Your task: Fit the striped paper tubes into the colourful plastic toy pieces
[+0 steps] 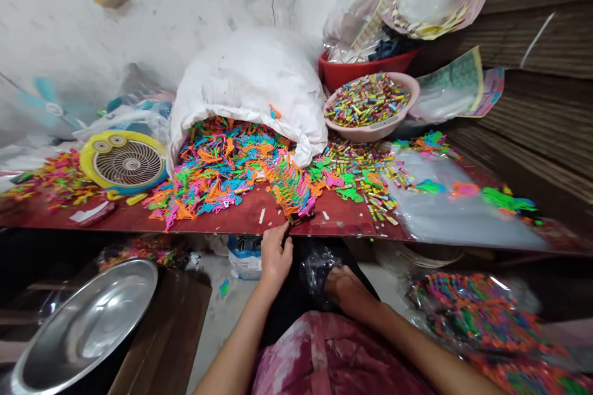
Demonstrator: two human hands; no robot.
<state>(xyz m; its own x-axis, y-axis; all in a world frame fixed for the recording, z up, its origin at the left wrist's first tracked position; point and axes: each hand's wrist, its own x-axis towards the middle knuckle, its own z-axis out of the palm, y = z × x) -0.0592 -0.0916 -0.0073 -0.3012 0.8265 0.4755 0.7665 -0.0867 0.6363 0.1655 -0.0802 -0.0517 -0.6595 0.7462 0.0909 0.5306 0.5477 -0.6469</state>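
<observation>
A worker's left hand (pixel 277 256) reaches the front edge of a red counter (pixel 245 210), index finger extended beside a small dark object (pixel 301 218); whether the fingers grip it, I cannot tell from here. The right hand (pixel 343 287) hangs lower, blurred against a crumpled clear bag (pixel 319 264) over dark trousers (pixel 361 262); its grasp, too, is unclear. Were the bag held only loosely, it could slip or fold shut.

Just beyond the left fingertips, a row of bright gun-shaped plastic pieces (pixel 295 182) lies packed close to the edge. A brushing wrist could break the row and send pieces to the floor (pixel 217 324), where one stray green-and-blue piece (pixel 224 289) lies.

Behind it, a slumped white sack (pixel 250 74) spills a loose heap (pixel 222 163) from its open mouth; a tug on the cloth could set off a slide. To the right, small printed tubes (pixel 382 207) scatter below a brimming pink bowl (pixel 370 133) and could mix with the pieces or roll off. Farther right, flat plastic sheets (pixel 454 213) reach the counter's edge, where a passing sleeve might drag them down.
</observation>
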